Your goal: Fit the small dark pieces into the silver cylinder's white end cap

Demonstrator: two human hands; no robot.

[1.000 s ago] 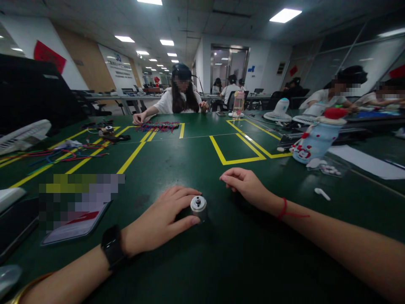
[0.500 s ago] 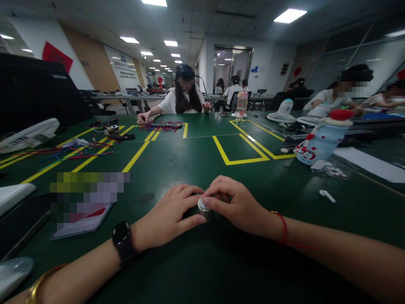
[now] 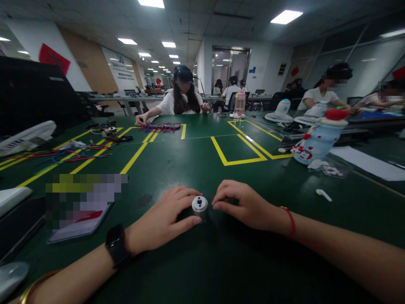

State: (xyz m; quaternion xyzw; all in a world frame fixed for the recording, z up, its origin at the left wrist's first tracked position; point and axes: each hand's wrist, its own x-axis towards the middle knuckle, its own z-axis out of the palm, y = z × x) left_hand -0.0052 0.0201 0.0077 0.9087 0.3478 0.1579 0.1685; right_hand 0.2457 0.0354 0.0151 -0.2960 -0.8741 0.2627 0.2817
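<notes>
A small upright metal cylinder (image 3: 200, 204) that looks like a small electric motor stands on the green table. Its pale round top has a dark centre and two small dark holes. My left hand (image 3: 167, 215) curves round it from the left, thumb in front and fingers behind. Just right of the cylinder, apart from it, my right hand (image 3: 242, 202) has thumb and forefinger pinched together. Whatever lies between those fingertips, if anything, is too small to make out.
To the left lie a phone-like flat object (image 3: 82, 219), loose coloured wires (image 3: 79, 156) and a mouse (image 3: 12, 278). A blue bottle (image 3: 321, 141), a small plastic bag (image 3: 330, 169) and a white earbud (image 3: 323, 195) are at right. Across the table, a person handles wires (image 3: 163, 127).
My right hand has moved off the cylinder's top to the right, uncovering its dark centre and holes. My left hand stays around the cylinder. The view has shifted slightly.
</notes>
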